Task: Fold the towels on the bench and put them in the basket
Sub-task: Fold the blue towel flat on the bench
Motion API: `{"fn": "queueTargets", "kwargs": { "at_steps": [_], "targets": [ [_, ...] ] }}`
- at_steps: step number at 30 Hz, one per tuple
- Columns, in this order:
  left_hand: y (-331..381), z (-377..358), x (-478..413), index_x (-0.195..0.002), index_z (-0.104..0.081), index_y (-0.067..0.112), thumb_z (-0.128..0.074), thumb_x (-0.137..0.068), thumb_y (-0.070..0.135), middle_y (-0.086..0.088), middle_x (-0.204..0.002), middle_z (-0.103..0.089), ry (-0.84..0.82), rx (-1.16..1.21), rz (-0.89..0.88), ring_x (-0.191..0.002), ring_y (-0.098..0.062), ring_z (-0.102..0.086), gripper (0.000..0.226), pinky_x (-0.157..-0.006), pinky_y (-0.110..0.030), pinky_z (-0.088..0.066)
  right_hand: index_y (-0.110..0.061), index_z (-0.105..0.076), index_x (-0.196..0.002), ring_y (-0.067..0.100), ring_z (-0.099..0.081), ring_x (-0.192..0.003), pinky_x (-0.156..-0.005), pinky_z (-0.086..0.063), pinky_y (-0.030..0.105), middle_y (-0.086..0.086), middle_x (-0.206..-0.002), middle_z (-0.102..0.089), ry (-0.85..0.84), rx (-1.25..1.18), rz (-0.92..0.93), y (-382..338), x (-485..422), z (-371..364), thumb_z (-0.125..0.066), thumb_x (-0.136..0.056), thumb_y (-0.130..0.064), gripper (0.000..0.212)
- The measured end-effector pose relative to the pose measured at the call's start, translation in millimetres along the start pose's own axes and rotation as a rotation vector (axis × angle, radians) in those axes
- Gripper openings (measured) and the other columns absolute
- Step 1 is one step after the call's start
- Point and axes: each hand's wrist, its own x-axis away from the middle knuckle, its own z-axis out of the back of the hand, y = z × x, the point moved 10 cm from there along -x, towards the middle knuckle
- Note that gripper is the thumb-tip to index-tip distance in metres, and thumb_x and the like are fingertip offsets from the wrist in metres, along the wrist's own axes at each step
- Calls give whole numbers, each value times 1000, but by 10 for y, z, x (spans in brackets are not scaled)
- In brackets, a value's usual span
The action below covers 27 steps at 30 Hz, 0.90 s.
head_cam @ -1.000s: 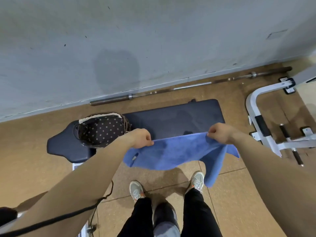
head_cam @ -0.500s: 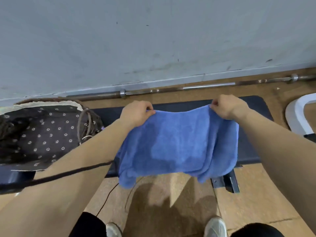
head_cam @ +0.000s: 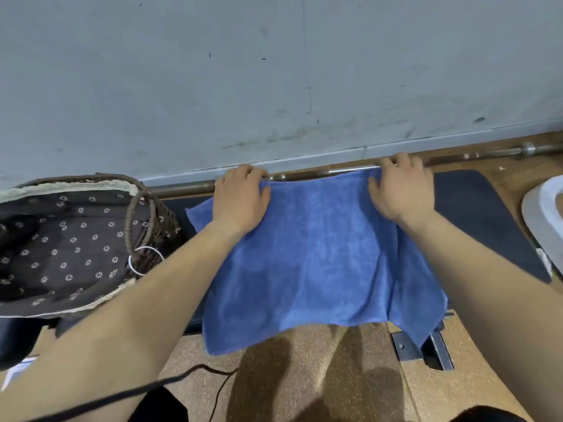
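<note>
A blue towel (head_cam: 307, 257) lies spread across the dark padded bench (head_cam: 475, 214), its near edge hanging off the front over the floor. My left hand (head_cam: 240, 199) grips the towel's far left corner, fingers curled over the edge. At the far right corner my right hand (head_cam: 402, 190) holds the towel the same way, thumb on top. A wicker basket (head_cam: 152, 220) with a dark flowered lining stands on the bench's left end, next to my left forearm. I cannot see inside the basket's bottom.
A grey wall rises just behind the bench, with a steel barbell (head_cam: 487, 153) lying along its foot. A white machine frame (head_cam: 542, 208) stands at the right edge. A black cable (head_cam: 195, 371) trails over the cork floor near my legs.
Both hands carried the towel forward from the air over the floor and lowered it onto the bench. My head came closer, so the bench and basket look larger.
</note>
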Motion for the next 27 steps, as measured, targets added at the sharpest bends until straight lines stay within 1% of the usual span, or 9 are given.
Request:
{"fn": "queueTargets", "kwargs": {
  "at_steps": [5, 8, 10, 12, 15, 17, 21, 25, 27],
  "targets": [
    [85, 35, 707, -141, -51, 15, -53, -95, 29, -5, -152, -42, -86, 75, 61, -139, -26, -38, 48, -111, -40, -35, -15, -61, -129, 38, -56, -110, -91, -42, 45, 10, -128, -61, -57, -50, 108, -484, 893, 23, -50, -93, -37, 44],
    [121, 46, 1159, -148, -40, 15, -52, -96, 33, -5, -160, -29, -122, 82, 60, -148, -24, -24, 56, -120, -38, -24, -16, -52, -141, 35, -52, -125, -104, -40, 46, 8, -144, -52, -151, -64, 203, -810, 1353, -121, -33, -88, -53, 67],
    [99, 45, 1413, -152, -32, 14, -52, -97, 35, -6, -164, -20, -139, 50, 60, -151, -24, -16, 62, -122, -36, -16, -22, -34, -154, 31, -35, -143, -117, -29, 48, 7, -160, -33, -267, -67, 256, -985, 1584, -291, -19, -87, -62, 80],
    [32, 48, 1624, -155, -25, 13, -50, -97, 37, -6, -165, -12, -150, 60, 89, -152, -23, -10, 67, -123, -35, -13, -31, -10, -160, 25, -6, -155, -124, -10, 47, 1, -169, -3, -381, -54, 278, -1056, 1765, -491, -2, -82, -69, 87],
    [-109, 47, 1701, -156, -15, 12, -46, -99, 42, -5, -166, -10, -157, 185, 188, -152, -22, -14, 72, -120, -38, -24, -40, 5, -158, 19, 13, -154, -124, 3, 46, -6, -167, 16, -371, -15, 273, -1039, 1820, -588, 1, -89, -70, 76],
    [-181, 41, 1582, -156, -12, 11, -41, -100, 45, -9, -165, -13, -157, 206, 235, -148, -27, -23, 72, -115, -43, -31, -40, 8, -158, 18, 16, -153, -124, 4, 46, -7, -166, 19, -378, 4, 274, -1031, 1829, -609, -5, -94, -68, 71],
    [-299, -11, 1188, -147, -32, 3, -24, -101, 55, -24, -155, -30, -198, -4, 305, -142, -41, -28, 70, -115, -49, -25, -41, 8, -158, 17, 15, -154, -124, 3, 45, -8, -166, 19, -327, 14, 283, -1043, 1817, -601, 9, -83, -70, 80],
    [-569, 32, 1099, -146, -33, -1, -24, -101, 53, -33, -154, -23, -260, -105, 497, -145, -44, -22, 71, -118, -49, -18, -40, 9, -158, 16, 17, -153, -124, 5, 45, -8, -165, 20, -334, 21, 294, -1029, 1822, -624, 8, -85, -69, 78],
    [-473, 12, 1110, -148, -27, -3, -31, -102, 44, -33, -158, -14, -289, -141, 474, -148, -43, -13, 66, -120, -48, -13, -40, 10, -158, 17, 17, -153, -124, 5, 46, -7, -165, 20, -346, 26, 290, -1026, 1810, -626, 5, -89, -69, 75]
  ]
}}
